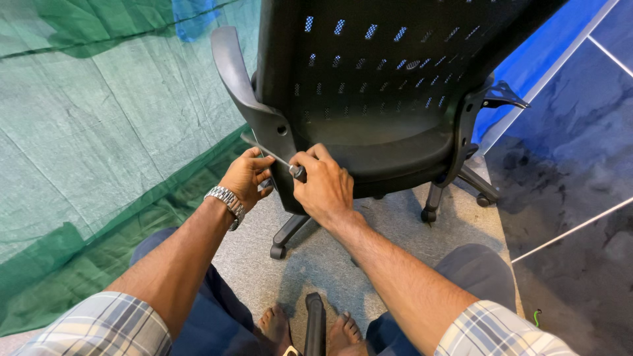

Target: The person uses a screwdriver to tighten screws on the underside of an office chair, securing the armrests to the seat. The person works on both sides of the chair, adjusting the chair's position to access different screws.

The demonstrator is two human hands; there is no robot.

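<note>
Step in hand, as I read it: driving or loosening a fastener at the armrest bracket of the black office chair (369, 86) w/ a metal hex key (264, 149); chair stands on grey carpet (395, 224), its perforated back turned to the person, who sits just behind it w/ bare feet near the wheeled base.

Hands: right hand (324, 186) clenched round the near end of the hex key, knuckles up, just below the chair's seat edge; left hand (247, 177), w/ a metal wristwatch (226, 201) on the wrist, fingers curled at the key's shaft, steadying it; whether it grips tight or only guides, can't tell; both hands nearly touching each other.

Hex key rel. to chair: runs slanted from the hands up-left to the lower part of the left armrest (239, 79), under a bolt hole in the bracket; tip's seat in a fastener not visible.

Next move, by my judgement: calls for keeping the key square in the fastener, turning w/ the right hand while the left holds the shaft from slipping; chair on castors may roll or swivel, so bracing needed.

Left of chair: green mesh sheet (99, 132); right of chair: dark blue glossy floor (573, 132).
</note>
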